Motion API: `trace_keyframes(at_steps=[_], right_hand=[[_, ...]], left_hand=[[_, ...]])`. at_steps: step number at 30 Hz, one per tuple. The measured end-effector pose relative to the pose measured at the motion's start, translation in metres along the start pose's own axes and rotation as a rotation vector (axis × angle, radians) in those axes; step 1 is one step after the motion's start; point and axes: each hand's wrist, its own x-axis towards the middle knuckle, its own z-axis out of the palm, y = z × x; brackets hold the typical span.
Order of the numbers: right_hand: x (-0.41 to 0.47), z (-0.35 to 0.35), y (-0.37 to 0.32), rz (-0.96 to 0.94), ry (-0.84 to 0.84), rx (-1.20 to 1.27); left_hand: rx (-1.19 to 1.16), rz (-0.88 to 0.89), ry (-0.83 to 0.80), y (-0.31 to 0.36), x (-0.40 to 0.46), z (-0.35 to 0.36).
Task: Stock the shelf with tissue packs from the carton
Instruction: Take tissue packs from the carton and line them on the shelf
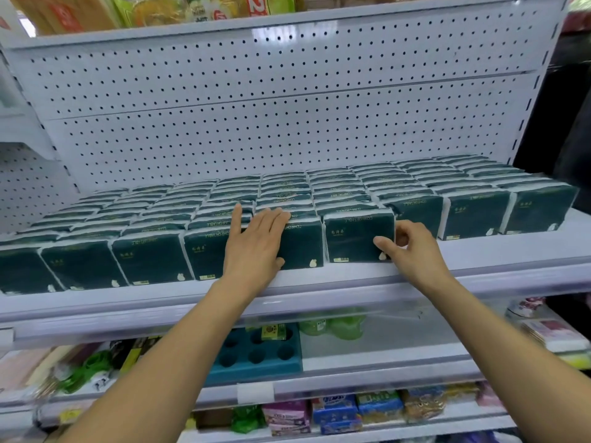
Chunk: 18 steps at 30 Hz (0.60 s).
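Observation:
Dark green tissue packs (150, 260) with white edges fill the white shelf (319, 282) in several rows, front to back. My left hand (256, 244) lies flat with straight fingers on the front and top of a pack (300, 244) in the front row. My right hand (406, 247) pinches the right edge of the neighbouring front pack (355, 238), thumb on its face and fingers curled behind its side. The carton is not in view.
A perforated white back panel (256, 100) rises behind the packs. The lower shelves hold a teal tray with round holes (256, 356), green bottles (332, 324) and mixed packaged goods (339, 414). Snack bags (160, 11) stand on the shelf above.

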Motion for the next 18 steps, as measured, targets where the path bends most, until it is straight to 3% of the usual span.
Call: trace_keyframes(at_steps=[12,18], right_hand=[[0.003,0.012,-0.006,0.038,0.017,-0.07],[-0.007,0.009,-0.009,-0.077,0.102,-0.468]], left_hand=[[0.029,0.004,0.013,0.0,0.005,0.004],[-0.088,-0.057,0.023,0.002,0.002,-0.004]])
